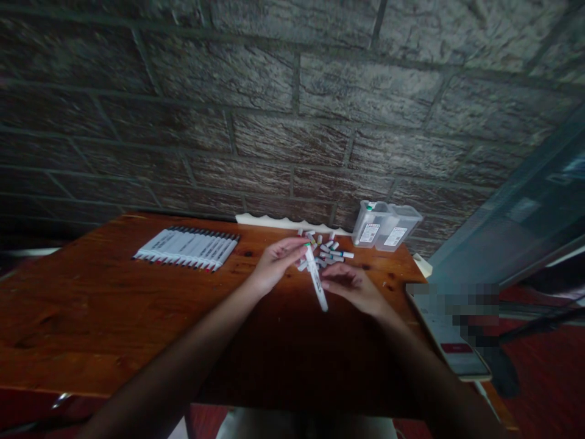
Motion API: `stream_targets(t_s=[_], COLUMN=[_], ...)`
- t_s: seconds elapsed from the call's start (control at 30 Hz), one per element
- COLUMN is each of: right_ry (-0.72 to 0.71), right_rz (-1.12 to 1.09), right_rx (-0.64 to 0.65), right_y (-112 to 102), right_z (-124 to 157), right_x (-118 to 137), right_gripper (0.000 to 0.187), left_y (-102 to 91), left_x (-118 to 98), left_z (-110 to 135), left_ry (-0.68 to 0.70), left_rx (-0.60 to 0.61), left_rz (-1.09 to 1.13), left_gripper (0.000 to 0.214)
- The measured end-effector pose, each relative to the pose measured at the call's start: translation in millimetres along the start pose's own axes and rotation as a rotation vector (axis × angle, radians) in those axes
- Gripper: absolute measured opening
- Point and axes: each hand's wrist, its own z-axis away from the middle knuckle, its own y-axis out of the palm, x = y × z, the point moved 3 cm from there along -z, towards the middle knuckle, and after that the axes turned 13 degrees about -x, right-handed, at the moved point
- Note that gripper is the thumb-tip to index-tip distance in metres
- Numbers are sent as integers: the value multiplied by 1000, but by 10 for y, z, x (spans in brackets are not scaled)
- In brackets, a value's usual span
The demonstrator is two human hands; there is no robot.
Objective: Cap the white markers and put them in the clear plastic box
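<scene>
My left hand (276,262) and my right hand (351,286) meet over the middle of a wooden table (114,317). A white marker (316,279) stands tilted between them; my right hand grips its lower half, and my left fingertips pinch at its upper end, where a green tip shows. Just behind the hands lies a small heap of loose marker caps (326,250). A neat row of several capped white markers (187,247) lies side by side at the table's far left.
Two clear plastic boxes (386,227) with labels stand at the far right of the table by the brick wall (292,97). A flat light tablet-like object (450,335) lies on the right edge. A white scalloped strip (274,221) runs along the back.
</scene>
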Motion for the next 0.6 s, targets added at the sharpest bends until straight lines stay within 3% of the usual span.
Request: stream_targets(t_s=[0.13, 0.27, 0.33, 0.43, 0.6], right_ry=[2, -34, -56, -103, -430], right_rz=[8, 41, 43, 8, 121], right_rx=[58, 25, -16, -235, -755], right_y=[171, 237, 192, -83, -910], right_z=[44, 81, 70, -66, -546], right_x=[-60, -46, 0, 183, 884], right_gripper=[26, 20, 26, 52, 39], left_y=[51, 86, 99, 92, 35], left_x=[-1, -18, -23, -4, 55], left_z=[59, 85, 88, 75, 33], left_ry=[53, 64, 59, 45, 48], left_rx=[42, 60, 69, 64, 14], left_rz=[-129, -167, -157, -141, -184], left_gripper=[26, 27, 33, 38, 35])
